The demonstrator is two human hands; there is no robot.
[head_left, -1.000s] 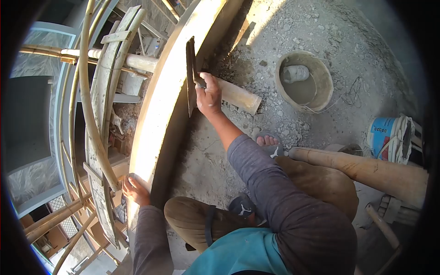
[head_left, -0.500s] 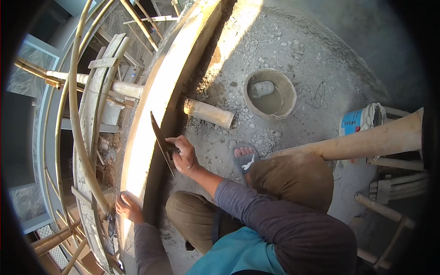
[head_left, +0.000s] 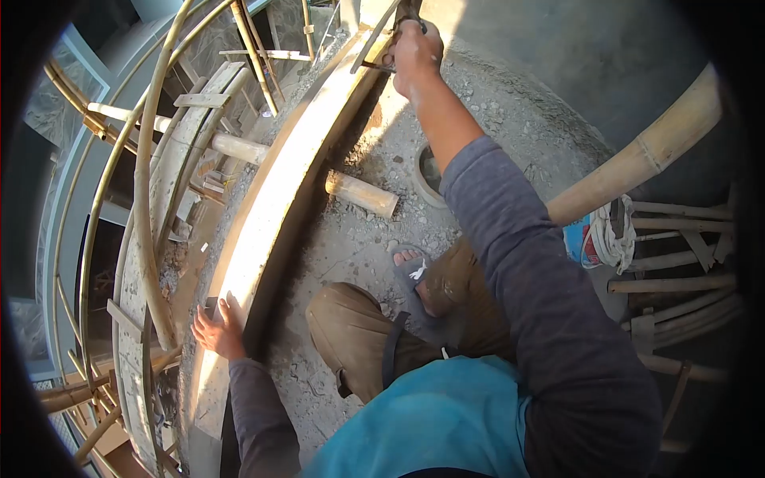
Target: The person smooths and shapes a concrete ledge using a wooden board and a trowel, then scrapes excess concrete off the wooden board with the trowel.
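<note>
My right hand [head_left: 417, 57] is stretched far forward, closed round the handle of a plastering trowel. Its thin trowel blade [head_left: 374, 38], seen nearly edge-on, is at the far end of a curved concrete ledge [head_left: 267, 207]; whether it touches is unclear. My left hand [head_left: 219, 331] rests on the near part of the ledge with its fingers spread, holding nothing. A small dark patch or object shows by its fingertips, too unclear to name. Beside the ledge a short pipe stub [head_left: 362, 194] sticks out over the rubble-strewn floor.
A bucket [head_left: 429, 179] stands partly hidden behind my right arm. To the right, a thick bamboo pole [head_left: 641, 151] slants past a blue-and-white bucket [head_left: 580, 241] and a bamboo ladder-like frame [head_left: 677, 284]. Bamboo scaffolding [head_left: 145, 199] stands left of the ledge.
My right hand has moved the trowel from the middle of the ledge to its far end. My left hand has shifted slightly forward along the ledge, and the view has turned somewhat.
</note>
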